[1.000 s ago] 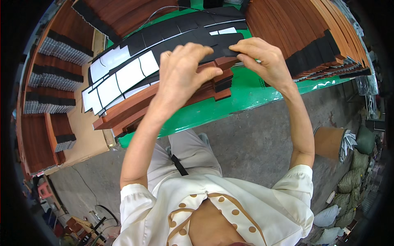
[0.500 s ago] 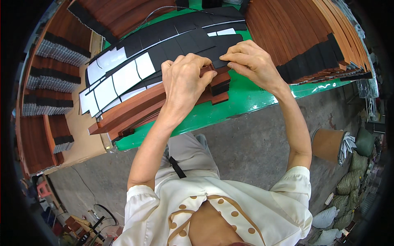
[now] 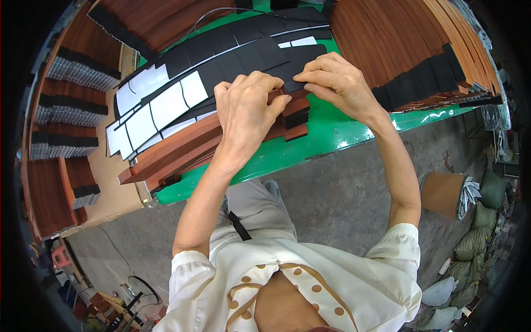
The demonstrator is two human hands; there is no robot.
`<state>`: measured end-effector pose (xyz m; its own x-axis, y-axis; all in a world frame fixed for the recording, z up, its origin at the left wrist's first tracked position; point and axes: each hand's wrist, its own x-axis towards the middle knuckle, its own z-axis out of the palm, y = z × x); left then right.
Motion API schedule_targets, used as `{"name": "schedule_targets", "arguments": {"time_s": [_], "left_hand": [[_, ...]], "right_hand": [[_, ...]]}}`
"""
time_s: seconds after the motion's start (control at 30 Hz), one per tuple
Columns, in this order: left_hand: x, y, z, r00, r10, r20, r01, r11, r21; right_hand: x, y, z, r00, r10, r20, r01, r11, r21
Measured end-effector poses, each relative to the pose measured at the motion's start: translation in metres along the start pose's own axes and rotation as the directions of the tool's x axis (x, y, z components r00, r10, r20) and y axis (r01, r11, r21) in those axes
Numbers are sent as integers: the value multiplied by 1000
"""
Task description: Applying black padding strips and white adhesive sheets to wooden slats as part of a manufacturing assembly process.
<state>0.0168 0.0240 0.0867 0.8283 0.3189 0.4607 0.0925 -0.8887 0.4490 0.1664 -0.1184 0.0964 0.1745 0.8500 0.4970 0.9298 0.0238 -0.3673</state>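
My left hand point(image 3: 249, 110) is closed on the right end of a reddish-brown wooden board, thumb and index finger at its edge. Beneath it lie more stacked wooden boards point(image 3: 177, 149), several with black end pieces point(image 3: 296, 119). Just right of that, my right hand point(image 3: 340, 88) pinches a small black pad point(image 3: 293, 86) against the board's end; its far edge is partly hidden by my fingers. Behind both hands spread black sheets point(image 3: 238, 62) cut into pieces. White backing sheets point(image 3: 166, 110) with dark cut lines lie to the left.
The green tabletop point(image 3: 343, 130) has its near edge in front of me. Stacks of black-ended boards stand at the right point(image 3: 387, 50) and on the left point(image 3: 77, 66). A brown round bin point(image 3: 441, 192) holding white scraps stands on the concrete floor point(image 3: 343, 193), near sacks point(image 3: 470, 243).
Both hands stay at the board's end with nearly the same grip. The right fingertips have shifted very slightly to the left.
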Motion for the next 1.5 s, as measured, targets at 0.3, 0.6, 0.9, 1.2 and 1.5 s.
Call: {"name": "schedule_targets", "arguments": {"time_s": [0.3, 0.6, 0.9, 1.2, 1.5], "left_hand": [[1, 0, 1, 999, 28, -39, -30, 998, -54], [0, -1, -1, 996, 74, -47, -77, 995, -64], [0, -1, 1, 997, 68, -49, -70, 996, -54], [0, -1, 3, 990, 106, -92, -113, 991, -65], [-2, 1, 4, 987, 119, -108, -124, 991, -42]], "right_hand": [[1, 0, -1, 1000, -21, 8, 21, 1000, -18], [-2, 4, -7, 999, 47, 15, -48, 996, 77], [-13, 12, -7, 975, 215, 60, -223, 956, 193], [-14, 5, 1, 968, 251, -25, -238, 942, 237], [-16, 5, 2, 972, 231, -42, -217, 953, 209]]}}
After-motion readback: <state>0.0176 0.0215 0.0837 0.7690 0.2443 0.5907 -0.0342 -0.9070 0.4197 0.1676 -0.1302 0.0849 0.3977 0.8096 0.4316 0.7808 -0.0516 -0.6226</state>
